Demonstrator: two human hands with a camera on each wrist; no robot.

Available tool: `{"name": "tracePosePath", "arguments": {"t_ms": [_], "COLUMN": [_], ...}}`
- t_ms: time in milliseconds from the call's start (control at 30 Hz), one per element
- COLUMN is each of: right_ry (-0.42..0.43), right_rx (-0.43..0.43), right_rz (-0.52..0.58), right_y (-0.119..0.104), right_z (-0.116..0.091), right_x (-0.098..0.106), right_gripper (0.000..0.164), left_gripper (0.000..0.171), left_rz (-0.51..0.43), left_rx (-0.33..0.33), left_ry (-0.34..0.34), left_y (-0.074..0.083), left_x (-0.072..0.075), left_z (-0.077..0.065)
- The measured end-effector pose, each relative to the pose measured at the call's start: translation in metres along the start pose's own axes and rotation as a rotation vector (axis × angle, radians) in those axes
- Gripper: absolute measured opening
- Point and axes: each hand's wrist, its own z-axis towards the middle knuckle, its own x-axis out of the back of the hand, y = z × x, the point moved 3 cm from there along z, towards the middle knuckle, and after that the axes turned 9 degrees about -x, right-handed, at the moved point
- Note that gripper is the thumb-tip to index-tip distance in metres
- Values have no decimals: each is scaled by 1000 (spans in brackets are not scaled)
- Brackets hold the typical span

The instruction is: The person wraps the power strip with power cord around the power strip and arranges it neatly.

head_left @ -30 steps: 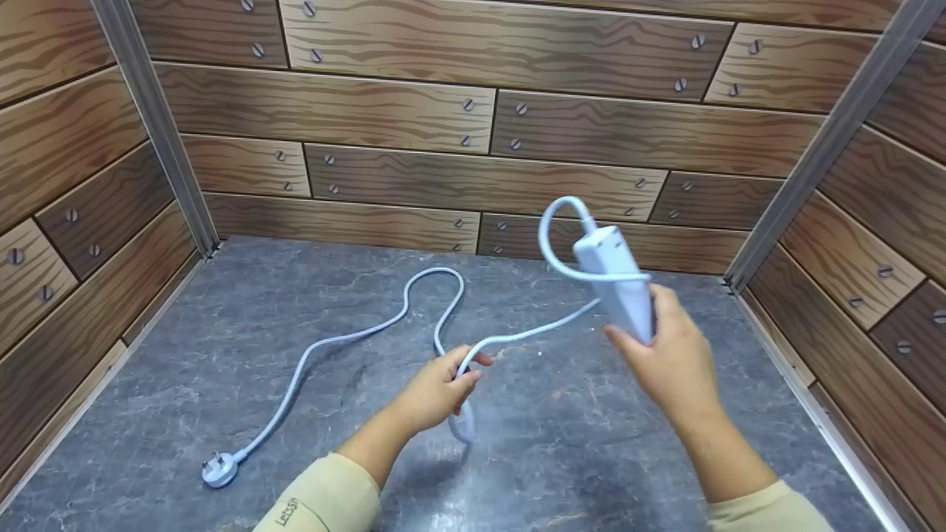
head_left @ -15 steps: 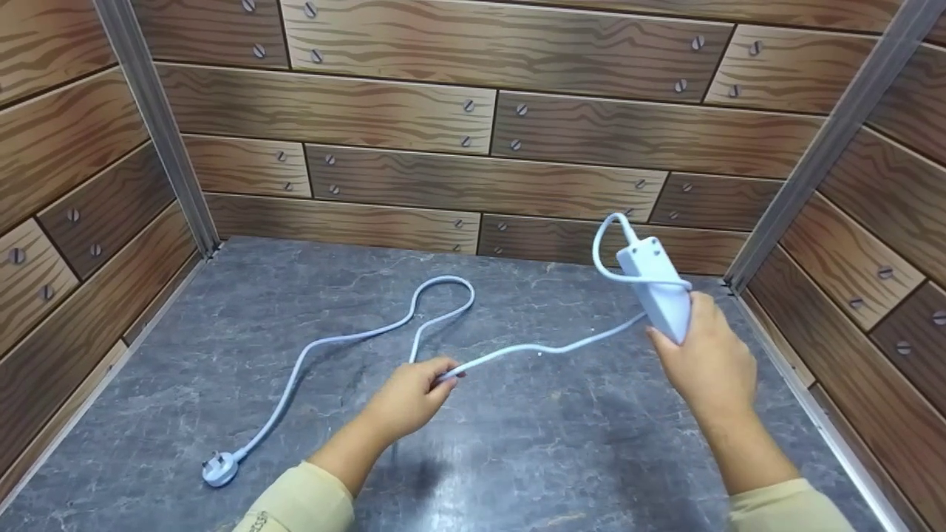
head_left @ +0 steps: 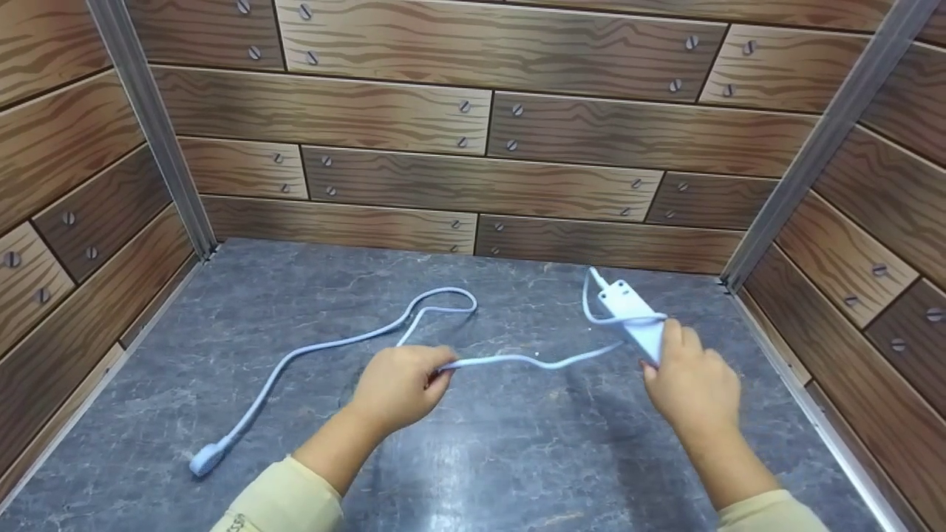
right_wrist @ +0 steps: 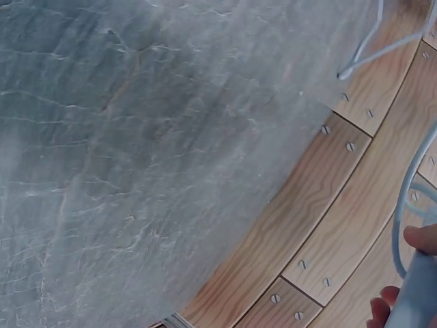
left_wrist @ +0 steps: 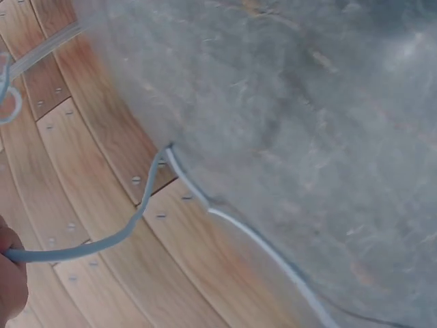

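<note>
My left hand (head_left: 403, 384) pinches a white power cord (head_left: 517, 359) between thumb and fingers, above the middle of the table. In the left wrist view the cord (left_wrist: 102, 247) runs out from the fingers (left_wrist: 12, 273) at the left edge. A white power strip (head_left: 641, 324) is gripped at its lower end by my right hand (head_left: 695, 384), tilted with its corded end away from me. One turn of cord crosses its body. The right wrist view shows part of the strip (right_wrist: 415, 294) at the lower right. The plug (head_left: 207, 459) lies at the front left, its pins hidden.
The grey marbled table (head_left: 502, 451) is closed in by wood-patterned panels (head_left: 414, 170) at the back and both sides. Metal posts (head_left: 151, 125) stand at the corners. A bend of the same cord lies on the table beyond the left hand.
My right hand has carried the power strip rightward and lower. The left hand has moved left, and the loop hanging below it no longer shows. The plug has turned over, hiding its pins.
</note>
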Motion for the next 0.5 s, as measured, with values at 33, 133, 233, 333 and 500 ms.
{"name": "tracePosePath", "arguments": {"t_ms": [33, 133, 233, 333, 500], "right_ry": [-4, -29, -70, -90, -89], "right_rx": [9, 46, 89, 136, 236], "right_rz": [-15, -82, -155, -213, -285], "right_y": [0, -2, -6, -12, -24], "right_z": [-1, -5, -11, -17, -28], "right_x": [-2, -8, -13, -18, -26], "right_gripper": [61, 60, 58, 51, 42], "left_gripper": [6, 6, 5, 5, 7], "left_rz": [3, 10, 18, 17, -1], "left_rx": [-31, -119, -194, -254, -294], "left_ry": [3, 12, 34, 49, 62], "left_y": [2, 8, 11, 12, 12], "left_x": [2, 9, 13, 16, 24], "left_z": [2, 8, 14, 21, 33]}}
